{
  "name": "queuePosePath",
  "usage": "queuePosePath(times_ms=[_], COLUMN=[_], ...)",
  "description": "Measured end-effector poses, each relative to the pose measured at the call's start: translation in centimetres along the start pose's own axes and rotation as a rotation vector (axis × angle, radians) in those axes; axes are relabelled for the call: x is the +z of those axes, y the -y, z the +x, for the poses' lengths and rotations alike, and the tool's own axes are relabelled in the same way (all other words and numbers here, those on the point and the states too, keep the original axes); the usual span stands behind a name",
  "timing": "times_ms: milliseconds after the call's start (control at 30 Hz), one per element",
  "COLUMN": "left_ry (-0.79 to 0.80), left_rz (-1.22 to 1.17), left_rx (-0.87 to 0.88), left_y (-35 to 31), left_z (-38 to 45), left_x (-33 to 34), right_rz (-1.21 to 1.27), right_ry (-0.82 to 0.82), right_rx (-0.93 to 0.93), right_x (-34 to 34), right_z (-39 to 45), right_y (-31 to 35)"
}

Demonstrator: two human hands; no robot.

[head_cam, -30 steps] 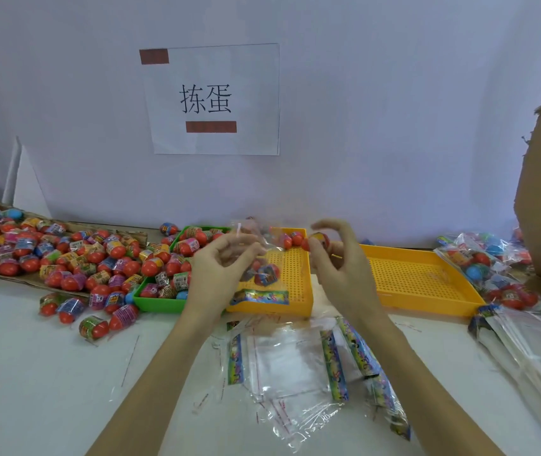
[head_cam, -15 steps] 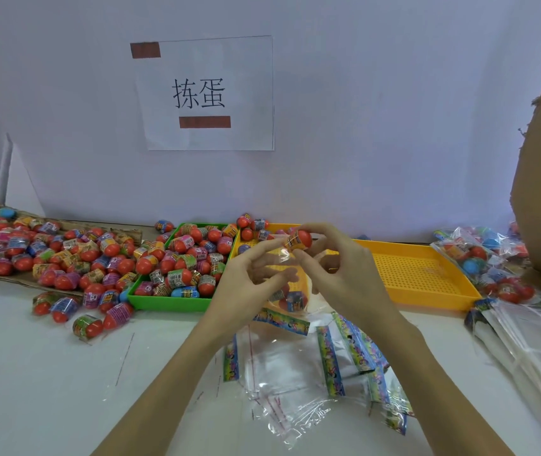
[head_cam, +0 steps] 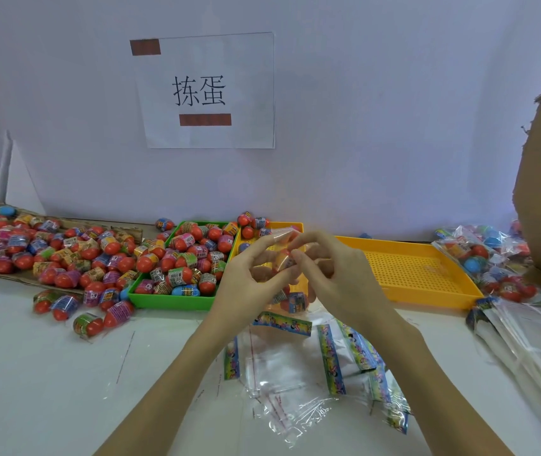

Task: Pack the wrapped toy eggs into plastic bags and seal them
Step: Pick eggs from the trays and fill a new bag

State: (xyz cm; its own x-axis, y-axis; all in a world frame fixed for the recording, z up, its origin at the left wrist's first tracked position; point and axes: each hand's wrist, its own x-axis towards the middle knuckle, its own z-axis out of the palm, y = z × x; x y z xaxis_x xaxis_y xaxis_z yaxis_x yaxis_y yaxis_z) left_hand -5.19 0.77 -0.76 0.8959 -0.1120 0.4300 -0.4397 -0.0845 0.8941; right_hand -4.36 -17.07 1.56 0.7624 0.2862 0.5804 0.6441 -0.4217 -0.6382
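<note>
Sign (head_cam: 208, 90) reads "拣蛋"; both hands pinch bagged egg (head_cam: 283, 260).

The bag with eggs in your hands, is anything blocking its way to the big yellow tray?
Nothing visible does. Both hands hold the bag just left of the yellow tray, whose mesh floor looks bare on the near side.

A white paper sign (head_cam: 208, 90) on the wall reads "拣蛋".
</note>
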Motion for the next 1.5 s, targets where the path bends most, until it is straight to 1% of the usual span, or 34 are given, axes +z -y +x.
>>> queuePosePath(times_ms=[133, 200, 267, 333, 400, 467, 600, 667, 700, 733, 767, 833, 900, 967, 1000, 1067, 1167, 1233, 1367, 1500], left_ry=[0.0, 0.001, -0.007, -0.033, -0.107, -0.224, -0.387, -0.49, -0.555, -0.62, -0.677, -0.766, -0.834, -0.868, -0.872, -0.869, -0.858, -0.859, -0.847, -0.853], left_rz=[0.067, 0.074, 0.051, -0.009, -0.043, -0.048, 0.012, 0.053, 0.06, 0.058, 0.043, -0.032, -0.086, -0.129, -0.151, -0.192, -0.246, -0.262, -0.27, -0.269], left_rx=[0.029, 0.03, 0.013, -0.014, -0.038, -0.052, -0.047, -0.041, -0.044, -0.05, -0.058, -0.075, -0.08, -0.068, -0.061, -0.057, -0.072, -0.086, -0.116, -0.143], left_y=[0.0, 0.0, 0.1, -0.1, -0.2, -0.1, 0.5, 0.9, 1.0, 1.2, 1.3, 1.6, 1.8, 1.7, 1.7, 1.5, 1.1, 0.8, 0.0, -0.2], left_z=[-0.2, -0.2, -0.2, -0.1, 0.1, 0.4, 0.8, 0.9, 1.1, 1.2, 1.3, 1.5, 1.7, 1.8, 1.9, 1.8, 1.8, 1.9, 1.8, 1.6], left_x=[0.0, 0.1, 0.2, 0.1, -0.4, -1.2, -2.4, -2.7, -3.0, -3.5, -4.0, -4.8, -5.3, -5.5, -5.6, -5.7, -5.9, -5.9, -5.7, -5.9], right_rz=[-0.095, -0.125, -0.133, -0.133, -0.091, -0.028, 0.203, 0.332, 0.338, 0.274, 0.151, -0.105, -0.265, -0.433, -0.5, -0.55, -0.602, -0.608, -0.546, -0.523], right_ry=[0.073, 0.085, 0.07, 0.016, -0.076, -0.139, -0.104, -0.158, -0.181, -0.172, -0.121, 0.036, 0.186, 0.311, 0.359, 0.442, 0.57, 0.557, 0.378, 0.353], right_rx=[-0.021, -0.03, -0.04, -0.049, -0.052, -0.022, 0.127, 0.227, 0.278, 0.313, 0.321, 0.276, 0.21, 0.189, 0.211, 0.275, 0.26, 0.249, 0.177, 0.125], right_x=[0.4, 0.6, 0.7, 0.6, 0.5, 0.4, 2.4, 3.8, 4.3, 4.7, 5.2, 6.4, 8.0, 9.7, 10.4, 11.7, 12.7, 12.4, 10.8, 8.5], right_z=[-0.2, -0.2, -0.2, -0.2, -0.1, -0.1, -0.3, 0.3, 1.1, 2.2, 3.4, 6.0, 8.6, 10.9, 12.0, 13.5, 14.2, 13.8, 12.1, 9.9], right_y=[-0.1, -0.2, -0.3, -0.3, -0.2, -0.1, 0.1, -0.2, -0.5, -1.0, -1.6, -2.8, -3.8, -5.0, -5.6, -6.7, -7.8, -7.8, -6.9, -5.5])
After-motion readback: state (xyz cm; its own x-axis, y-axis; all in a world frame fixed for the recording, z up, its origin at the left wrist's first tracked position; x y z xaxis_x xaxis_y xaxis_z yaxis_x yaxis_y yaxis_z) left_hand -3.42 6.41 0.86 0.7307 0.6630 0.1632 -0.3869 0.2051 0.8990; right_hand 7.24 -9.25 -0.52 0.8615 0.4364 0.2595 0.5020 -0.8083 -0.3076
